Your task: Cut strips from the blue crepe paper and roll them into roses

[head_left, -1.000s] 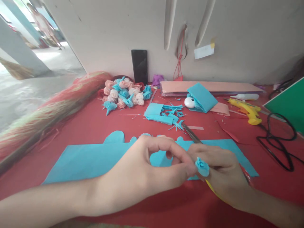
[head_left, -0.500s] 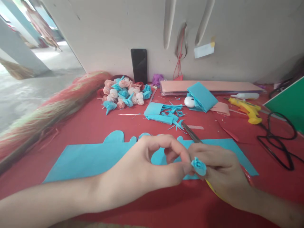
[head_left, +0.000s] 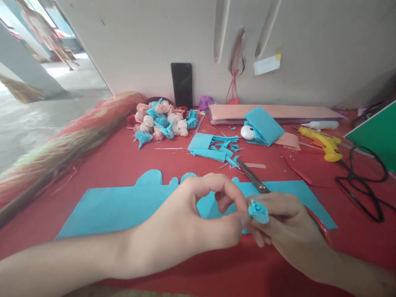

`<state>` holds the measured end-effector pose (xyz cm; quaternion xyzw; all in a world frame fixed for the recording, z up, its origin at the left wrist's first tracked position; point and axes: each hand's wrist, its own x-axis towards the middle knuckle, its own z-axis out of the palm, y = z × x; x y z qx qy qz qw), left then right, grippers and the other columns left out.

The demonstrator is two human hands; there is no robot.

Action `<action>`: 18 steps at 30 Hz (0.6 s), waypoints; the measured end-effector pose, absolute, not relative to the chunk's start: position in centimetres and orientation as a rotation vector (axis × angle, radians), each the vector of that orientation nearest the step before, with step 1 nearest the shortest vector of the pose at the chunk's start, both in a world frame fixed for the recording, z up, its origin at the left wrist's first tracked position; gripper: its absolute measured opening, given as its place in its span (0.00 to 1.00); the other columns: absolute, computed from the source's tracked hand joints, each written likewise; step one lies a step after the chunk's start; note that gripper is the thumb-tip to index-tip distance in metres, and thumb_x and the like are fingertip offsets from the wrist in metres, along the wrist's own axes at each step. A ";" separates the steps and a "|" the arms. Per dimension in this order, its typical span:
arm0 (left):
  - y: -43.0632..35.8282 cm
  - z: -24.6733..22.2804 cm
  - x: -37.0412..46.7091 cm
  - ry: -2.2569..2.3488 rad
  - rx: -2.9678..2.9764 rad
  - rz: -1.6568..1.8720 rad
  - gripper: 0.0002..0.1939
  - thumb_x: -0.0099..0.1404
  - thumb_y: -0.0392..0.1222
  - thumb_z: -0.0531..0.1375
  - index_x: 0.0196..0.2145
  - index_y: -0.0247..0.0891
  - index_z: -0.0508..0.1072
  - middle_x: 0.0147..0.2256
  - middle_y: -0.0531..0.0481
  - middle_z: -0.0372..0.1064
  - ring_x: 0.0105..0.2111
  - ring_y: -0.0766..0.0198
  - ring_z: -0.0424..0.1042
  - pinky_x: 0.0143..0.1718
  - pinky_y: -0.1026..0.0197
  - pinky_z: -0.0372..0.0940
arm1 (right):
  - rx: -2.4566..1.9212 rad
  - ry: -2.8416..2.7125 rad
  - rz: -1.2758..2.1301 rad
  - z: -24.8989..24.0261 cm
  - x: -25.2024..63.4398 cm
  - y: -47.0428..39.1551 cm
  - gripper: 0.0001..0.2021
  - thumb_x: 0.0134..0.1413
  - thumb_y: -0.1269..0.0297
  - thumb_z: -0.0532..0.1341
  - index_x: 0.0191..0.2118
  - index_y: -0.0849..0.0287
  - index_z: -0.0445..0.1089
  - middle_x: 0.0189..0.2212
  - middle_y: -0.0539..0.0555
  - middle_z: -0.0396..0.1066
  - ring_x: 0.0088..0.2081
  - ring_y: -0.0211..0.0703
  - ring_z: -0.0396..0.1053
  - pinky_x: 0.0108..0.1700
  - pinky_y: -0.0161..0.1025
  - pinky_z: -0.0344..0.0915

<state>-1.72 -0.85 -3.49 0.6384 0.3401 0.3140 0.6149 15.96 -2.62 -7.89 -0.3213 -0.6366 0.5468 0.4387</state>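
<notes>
A small blue crepe-paper flower (head_left: 258,211) is between my two hands, its ruffled top facing me. My left hand (head_left: 198,227) pinches the flower's left edge with thumb and forefinger, forming a ring. My right hand (head_left: 291,227) grips it from the right; its fingertips are partly hidden behind the bloom. Under my right hand lie scissors (head_left: 254,178), with dark blades pointing away and a red handle at the right. Below both hands stretches a long blue paper sheet (head_left: 114,210), with rounded blue petal pieces (head_left: 150,178) along its far edge.
Behind are a pile of pink, white and blue paper flowers (head_left: 161,121), an upright black phone (head_left: 182,84) and cut blue scraps (head_left: 213,147). A yellow glue gun (head_left: 321,142) with a black cord lies right. A straw-like bundle (head_left: 77,140) edges the left; a person (head_left: 43,29) stands beyond.
My right hand's fingers have shifted at the flower, its lower fingertips now showing beneath. A yellow strip below that hand has gone from sight. More of the scissors is visible.
</notes>
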 end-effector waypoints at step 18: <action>-0.5 -3.9 -2.2 0.737 2.912 1.322 0.07 0.52 0.35 0.65 0.26 0.44 0.71 0.23 0.57 0.69 0.28 0.62 0.66 0.58 0.43 0.50 | -1.092 -1.255 1.619 -7.2 15.1 -4.4 0.20 0.51 0.64 0.63 0.14 0.58 0.58 0.14 0.43 0.46 0.16 0.30 0.45 0.17 0.32 0.44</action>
